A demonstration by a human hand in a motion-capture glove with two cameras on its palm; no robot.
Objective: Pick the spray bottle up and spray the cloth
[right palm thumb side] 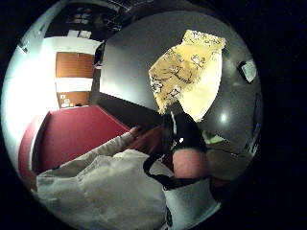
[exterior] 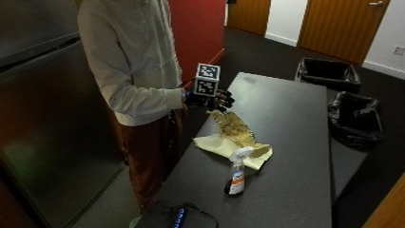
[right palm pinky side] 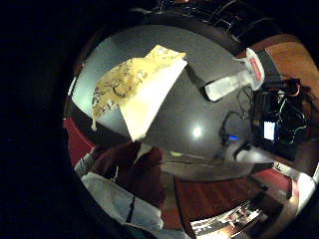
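Note:
A yellow patterned cloth [exterior: 235,137] lies partly folded on the dark table [exterior: 291,114], near the edge where the person stands. A clear spray bottle [exterior: 236,173] with a white trigger head and an orange label stands upright on the table just past the cloth's near end. My gloved right hand [exterior: 215,99] hovers above the cloth's far end, apart from it, with its fingers loosely curled and nothing in them. Both palm views look down on the cloth [right palm pinky side: 134,89] [right palm thumb side: 184,72], and the little finger side view also shows the bottle [right palm pinky side: 234,82].
A black device with a blue light [exterior: 179,217] sits at the table's near corner, close to the bottle. Two black-lined bins [exterior: 328,73] [exterior: 355,118] stand beyond the table's far side. A steel cabinet [exterior: 44,118] is behind the person.

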